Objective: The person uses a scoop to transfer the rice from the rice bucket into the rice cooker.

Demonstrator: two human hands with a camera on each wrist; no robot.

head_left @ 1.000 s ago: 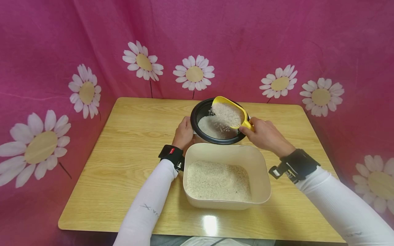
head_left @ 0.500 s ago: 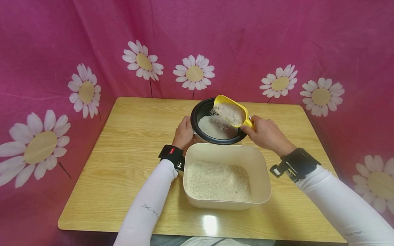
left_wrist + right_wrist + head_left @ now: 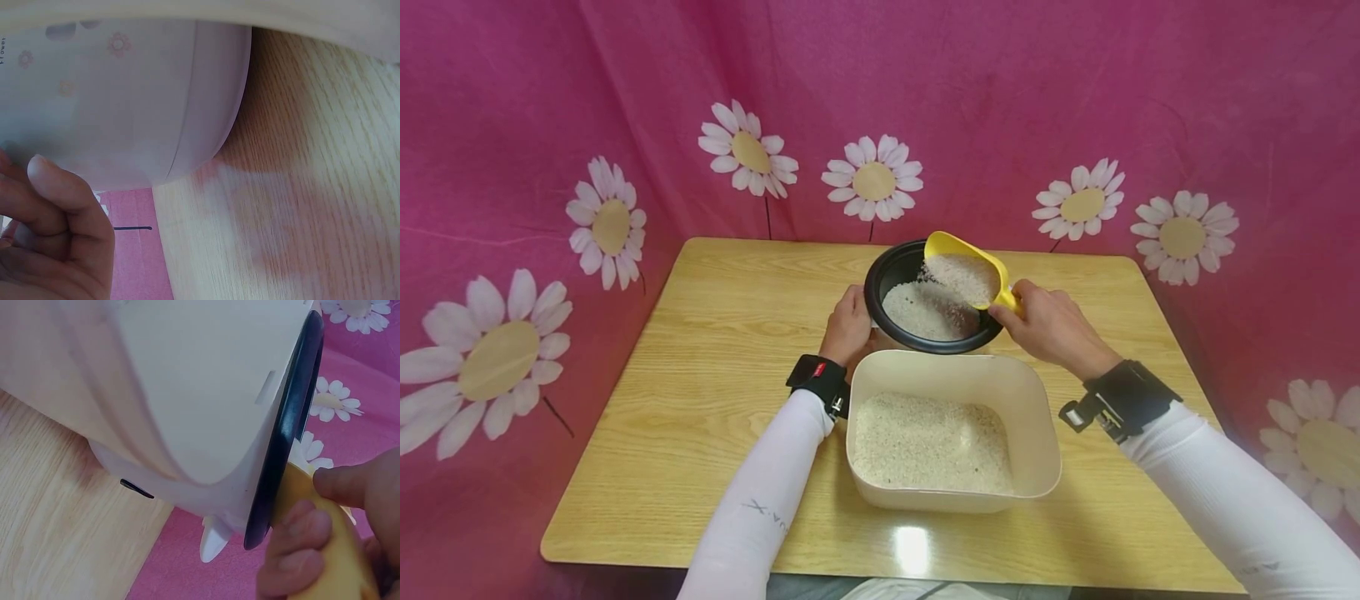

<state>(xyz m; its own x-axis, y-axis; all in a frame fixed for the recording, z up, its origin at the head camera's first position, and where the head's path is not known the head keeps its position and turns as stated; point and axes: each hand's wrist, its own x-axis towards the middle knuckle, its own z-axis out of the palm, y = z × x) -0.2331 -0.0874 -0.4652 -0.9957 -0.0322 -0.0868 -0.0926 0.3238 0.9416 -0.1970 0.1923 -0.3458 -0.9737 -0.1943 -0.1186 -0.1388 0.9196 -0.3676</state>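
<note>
My right hand [image 3: 1048, 325] grips the handle of a yellow scoop [image 3: 1003, 293], holding it tilted over a rice cooker. Rice [image 3: 964, 279] lies in the scoop and spills from its lower edge. The cooker's black rim [image 3: 932, 344] surrounds a dark inside with a heap of rice [image 3: 917, 310]. At the cooker's left side is my left hand [image 3: 847, 323]. In the left wrist view, this hand's curled fingers [image 3: 65, 206] hold on at the pale, flower-printed cooker body [image 3: 125, 106]; the part they grip is hidden. The right wrist view shows the scoop's handle [image 3: 334, 556] between thumb and fingers.
A cream plastic bin [image 3: 1037, 433] with more rice [image 3: 925, 446] stands directly in front of the cooker, nearer the body. Both are on a wooden table [image 3: 715, 367]. Pink flowered cloth [image 3: 970, 108] hangs behind and at both sides. A white side handle [image 3: 214, 540] sticks out from the cooker.
The scoop has shifted slightly to the right and tilted a bit more, and rice slides out into the cooker. My left hand, the cooker and the bin stay in place.
</note>
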